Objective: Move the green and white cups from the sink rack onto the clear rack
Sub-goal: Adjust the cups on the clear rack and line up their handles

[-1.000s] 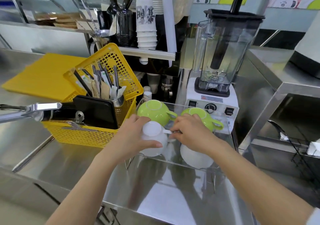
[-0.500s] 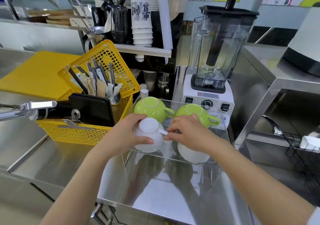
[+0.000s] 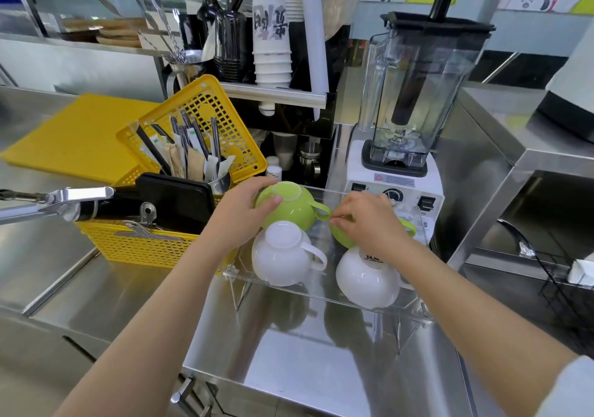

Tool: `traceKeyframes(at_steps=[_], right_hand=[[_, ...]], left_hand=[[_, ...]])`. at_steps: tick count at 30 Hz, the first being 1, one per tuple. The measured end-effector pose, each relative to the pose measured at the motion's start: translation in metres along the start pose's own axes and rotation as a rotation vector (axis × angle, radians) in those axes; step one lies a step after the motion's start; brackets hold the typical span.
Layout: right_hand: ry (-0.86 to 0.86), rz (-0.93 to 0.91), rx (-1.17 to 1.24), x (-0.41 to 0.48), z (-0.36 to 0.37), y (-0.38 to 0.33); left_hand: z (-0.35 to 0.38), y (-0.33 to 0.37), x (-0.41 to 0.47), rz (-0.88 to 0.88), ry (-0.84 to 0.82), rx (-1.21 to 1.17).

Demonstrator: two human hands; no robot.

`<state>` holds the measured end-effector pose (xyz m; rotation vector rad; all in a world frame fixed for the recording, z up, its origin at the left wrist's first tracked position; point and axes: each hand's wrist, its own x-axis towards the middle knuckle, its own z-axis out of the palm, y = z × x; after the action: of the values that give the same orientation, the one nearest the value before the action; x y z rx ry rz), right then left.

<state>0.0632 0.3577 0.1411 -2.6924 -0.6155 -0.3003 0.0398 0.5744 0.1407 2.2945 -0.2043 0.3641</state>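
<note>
Several cups stand upside down on the clear rack (image 3: pixel 244 280). My left hand (image 3: pixel 244 214) grips the back left green cup (image 3: pixel 295 209) by its side. My right hand (image 3: pixel 366 220) lies on the back right green cup (image 3: pixel 340 238) and hides most of it, with fingertips pinched near the left green cup's handle. In front sit two white cups, one on the left (image 3: pixel 281 256) with its handle to the right and one on the right (image 3: pixel 366 276); neither hand touches them.
A yellow basket (image 3: pixel 135 243) with cutlery and a black tray stands left of the rack, a chrome tap (image 3: pixel 58 201) reaching over it. A blender (image 3: pixel 408 104) stands right behind the rack. A black wire rack (image 3: pixel 559 275) sits in the sink at right.
My left hand let go of the front left white cup and moved back onto the left green cup. My right hand shifted back from between the white cups onto the right green cup.
</note>
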Motion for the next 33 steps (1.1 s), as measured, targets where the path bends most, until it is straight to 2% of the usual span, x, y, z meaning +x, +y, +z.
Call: traceKeyframes(at_steps=[4, 9, 16, 27, 33], right_hand=[[0.073, -0.001, -0.072, 0.009, 0.004, 0.002], [0.010, 0.017, -0.171, 0.021, 0.003, 0.004], [-0.052, 0.021, -0.129, 0.030, 0.009, 0.001], [-0.076, 0.016, -0.190, 0.041, 0.011, 0.003], [-0.077, 0.026, -0.143, 0.044, 0.011, 0.006]], left_hand=[[0.007, -0.007, 0.016, 0.001, -0.067, 0.037], [0.014, -0.014, 0.023, -0.021, -0.107, 0.061], [0.017, -0.022, 0.023, -0.052, -0.119, 0.063], [0.017, -0.025, 0.022, -0.060, -0.092, 0.038], [0.017, -0.027, 0.022, -0.059, -0.084, 0.031]])
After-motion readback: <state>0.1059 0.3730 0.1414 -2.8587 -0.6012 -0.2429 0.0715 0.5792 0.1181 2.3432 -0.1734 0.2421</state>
